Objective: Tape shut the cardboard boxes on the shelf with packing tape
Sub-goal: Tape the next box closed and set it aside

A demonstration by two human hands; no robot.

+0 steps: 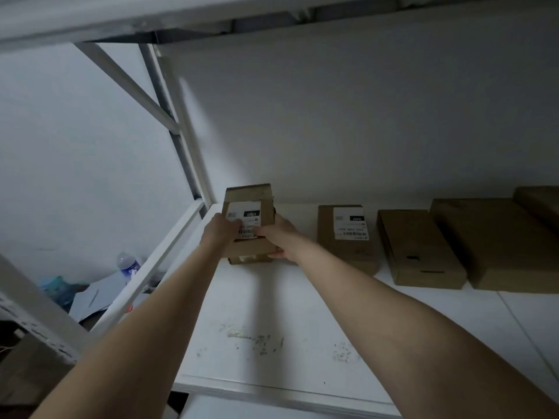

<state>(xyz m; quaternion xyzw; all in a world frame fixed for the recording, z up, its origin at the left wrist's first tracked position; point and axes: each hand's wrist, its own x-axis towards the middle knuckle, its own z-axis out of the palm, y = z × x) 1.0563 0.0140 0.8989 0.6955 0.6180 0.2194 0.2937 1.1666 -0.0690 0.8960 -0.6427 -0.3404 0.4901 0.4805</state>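
Evidently both hands grip the small box (248,195) at the left end of the shelf (272,313), the left hand (218,232) at its left edge and the right hand (279,237) curled round its right side, probably to steady it for taping. Its white label (244,210) and that on the neighbouring box (348,255) seem to read "Q60", upside down; the finer print is illegible.

Five cardboard boxes, two hands, one white shelf (272,313).
I count the held box (248,196), the labelled box (348,252), the box with a slot (420,252), the big flat box (499,246) and the edge box (541,204). There are two white labels (349,222), one left hand (219,232), one right hand (281,237) and one water bottle (128,264).
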